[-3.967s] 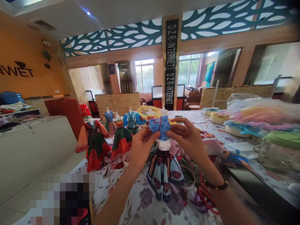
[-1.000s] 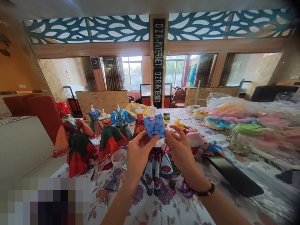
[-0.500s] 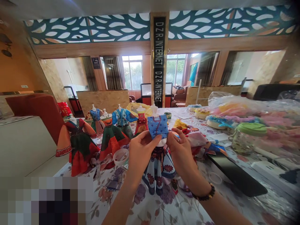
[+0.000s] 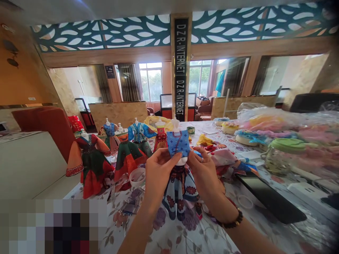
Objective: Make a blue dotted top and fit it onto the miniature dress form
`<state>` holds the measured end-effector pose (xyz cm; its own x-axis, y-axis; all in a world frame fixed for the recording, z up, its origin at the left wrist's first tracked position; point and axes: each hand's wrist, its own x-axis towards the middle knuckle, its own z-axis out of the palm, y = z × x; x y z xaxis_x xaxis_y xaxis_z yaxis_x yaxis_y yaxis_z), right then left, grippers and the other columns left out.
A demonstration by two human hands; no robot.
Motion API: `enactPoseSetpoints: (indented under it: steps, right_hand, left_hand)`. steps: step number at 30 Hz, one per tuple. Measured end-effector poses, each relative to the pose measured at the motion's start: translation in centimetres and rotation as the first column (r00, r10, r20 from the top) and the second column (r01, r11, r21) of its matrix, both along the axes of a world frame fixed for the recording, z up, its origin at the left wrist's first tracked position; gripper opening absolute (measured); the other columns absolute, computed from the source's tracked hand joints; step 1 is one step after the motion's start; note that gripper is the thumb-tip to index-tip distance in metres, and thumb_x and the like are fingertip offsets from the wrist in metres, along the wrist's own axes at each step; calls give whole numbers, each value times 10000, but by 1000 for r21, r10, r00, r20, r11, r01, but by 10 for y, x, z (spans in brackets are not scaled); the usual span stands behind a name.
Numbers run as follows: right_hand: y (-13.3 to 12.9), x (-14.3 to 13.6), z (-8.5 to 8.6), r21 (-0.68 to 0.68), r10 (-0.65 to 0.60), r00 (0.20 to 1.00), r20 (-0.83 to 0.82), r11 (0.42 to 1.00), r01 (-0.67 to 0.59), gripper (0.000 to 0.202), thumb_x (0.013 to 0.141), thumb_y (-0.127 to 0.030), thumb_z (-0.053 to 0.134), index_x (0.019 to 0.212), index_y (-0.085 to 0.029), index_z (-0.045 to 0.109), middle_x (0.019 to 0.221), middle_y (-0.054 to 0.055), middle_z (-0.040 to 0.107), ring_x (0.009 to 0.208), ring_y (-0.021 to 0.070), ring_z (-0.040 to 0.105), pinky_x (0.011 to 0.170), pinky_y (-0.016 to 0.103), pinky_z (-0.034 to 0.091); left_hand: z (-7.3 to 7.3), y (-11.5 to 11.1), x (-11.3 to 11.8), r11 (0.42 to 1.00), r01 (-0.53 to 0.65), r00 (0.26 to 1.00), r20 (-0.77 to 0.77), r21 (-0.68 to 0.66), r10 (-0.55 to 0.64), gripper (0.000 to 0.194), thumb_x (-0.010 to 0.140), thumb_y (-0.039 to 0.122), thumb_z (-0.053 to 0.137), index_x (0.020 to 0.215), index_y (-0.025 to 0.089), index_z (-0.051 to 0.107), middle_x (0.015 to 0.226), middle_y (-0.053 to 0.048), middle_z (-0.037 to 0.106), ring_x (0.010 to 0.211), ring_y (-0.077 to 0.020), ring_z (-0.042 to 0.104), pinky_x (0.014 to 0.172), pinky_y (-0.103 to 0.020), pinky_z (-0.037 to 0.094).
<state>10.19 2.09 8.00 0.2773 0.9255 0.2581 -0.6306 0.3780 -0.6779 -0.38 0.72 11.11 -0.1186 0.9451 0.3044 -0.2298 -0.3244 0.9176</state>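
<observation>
A small white doll form (image 4: 175, 123) stands upright in front of me, wearing a blue patterned top (image 4: 178, 141) and blue-grey trousers with dark red flowers (image 4: 171, 192). My left hand (image 4: 161, 169) pinches the lower left edge of the top, its thumb across the front. On the other side, my right hand (image 4: 203, 165) holds the lower right edge between closed fingers. A strip of the white waist shows below the top. The fingertips behind the cloth are hidden.
Several dressed doll forms (image 4: 91, 158) stand at the left, near a small white bowl (image 4: 137, 177). A black phone (image 4: 270, 197), a green-lidded jar (image 4: 282, 157) and plastic-wrapped pastel goods (image 4: 270, 120) lie on the right of the flowered tablecloth (image 4: 148, 243).
The view has shifted slightly, so the surroundings appear a little further right. Both hands keep their hold on the blue top, with hardly any movement.
</observation>
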Motion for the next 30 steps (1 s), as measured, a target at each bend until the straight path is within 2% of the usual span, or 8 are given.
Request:
enactPoseSetpoints:
  steps: [4, 10, 15, 20, 25, 30]
  right_hand:
    - [-1, 1, -1, 19, 15, 1000, 10, 1000, -15, 372, 597, -261, 806, 849, -219, 535, 632, -64, 683, 541, 92, 581, 569, 215, 455]
    - [-5, -1, 0, -24, -10, 1000, -1, 1000, 10, 351, 582, -251, 809, 823, -210, 557, 610, -70, 677, 523, 80, 570, 568, 209, 448]
    - [-6, -3, -1, -23, -35, 999, 8, 999, 35, 339, 583, -238, 809, 816, -206, 565, 584, -71, 676, 519, 73, 558, 575, 202, 438]
    - [-2, 2, -3, -6, -11, 998, 58, 1000, 11, 325, 606, -245, 807, 825, -201, 571, 621, -52, 703, 548, 82, 590, 597, 210, 458]
    - [-8, 7, 6, 8, 68, 986, 153, 998, -70, 319, 651, -280, 786, 869, -212, 563, 718, -26, 724, 625, 97, 625, 614, 213, 472]
    - [-14, 8, 14, 9, 41, 973, 226, 999, -44, 321, 639, -281, 790, 873, -222, 578, 713, -46, 706, 620, 84, 612, 592, 194, 464]
  left_hand:
    - [-8, -3, 6, 1000, -3, 994, 113, 17, 1, 225, 634, 240, 769, 829, 161, 689, 853, -29, 747, 844, -173, 675, 788, -263, 492]
    - [-18, -5, 14, 999, -3, 961, 277, 54, -13, 178, 657, 208, 765, 819, 185, 695, 814, 20, 734, 793, -114, 654, 775, -206, 480]
    - [-17, -5, 9, 999, 26, 970, 239, 21, -30, 181, 668, 234, 766, 834, 194, 706, 819, 16, 740, 782, -109, 654, 752, -194, 482]
    - [-22, -4, 7, 999, -23, 971, 238, 31, 15, 160, 673, 271, 766, 810, 203, 718, 787, 29, 734, 762, -94, 650, 733, -170, 482]
    - [-25, -3, 8, 995, -82, 979, 193, 52, 71, 190, 710, 305, 736, 882, 223, 729, 867, 10, 743, 858, -136, 664, 781, -210, 491]
    - [-23, -6, 8, 998, -53, 980, 196, 37, 44, 273, 716, 296, 733, 982, 235, 719, 930, -12, 748, 952, -190, 660, 852, -277, 487]
